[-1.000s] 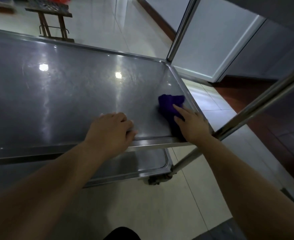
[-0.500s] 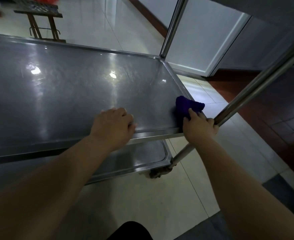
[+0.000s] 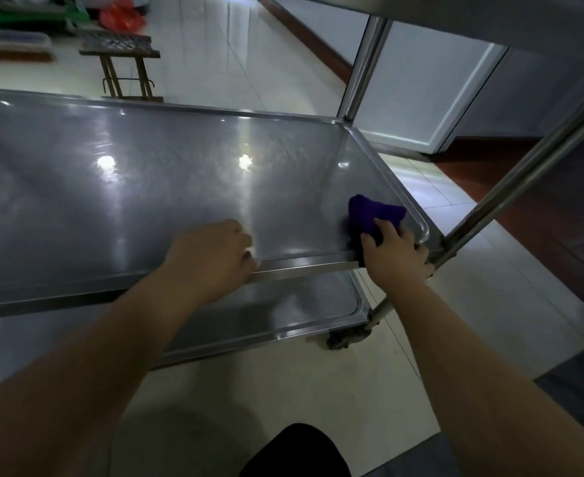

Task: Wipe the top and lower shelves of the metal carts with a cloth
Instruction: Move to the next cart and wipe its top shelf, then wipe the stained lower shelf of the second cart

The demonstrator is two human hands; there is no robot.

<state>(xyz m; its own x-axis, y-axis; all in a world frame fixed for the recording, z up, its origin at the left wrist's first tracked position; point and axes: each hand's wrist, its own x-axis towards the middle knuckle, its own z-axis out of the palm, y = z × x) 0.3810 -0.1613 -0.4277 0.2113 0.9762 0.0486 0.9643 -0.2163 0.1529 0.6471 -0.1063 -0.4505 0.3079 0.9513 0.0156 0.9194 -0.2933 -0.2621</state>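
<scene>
Now our right hand [image 3: 395, 258] holds the purple cloth [image 3: 369, 213] down on the steel shelf [image 3: 146, 187] at its near right corner. The fingers are curled over the bunched fabric, just beside the raised rim and the slanted post [image 3: 524, 180]. Our left hand [image 3: 211, 256] grips the shelf's near edge, left of the cloth and apart from it, fingers hooked over the rim. Below, the lower shelf [image 3: 283, 311] shows under our wrists, a caster [image 3: 344, 339] at its right corner. Past the far edge a small stool [image 3: 122, 60] stands on the tiled floor [image 3: 283, 390].
</scene>
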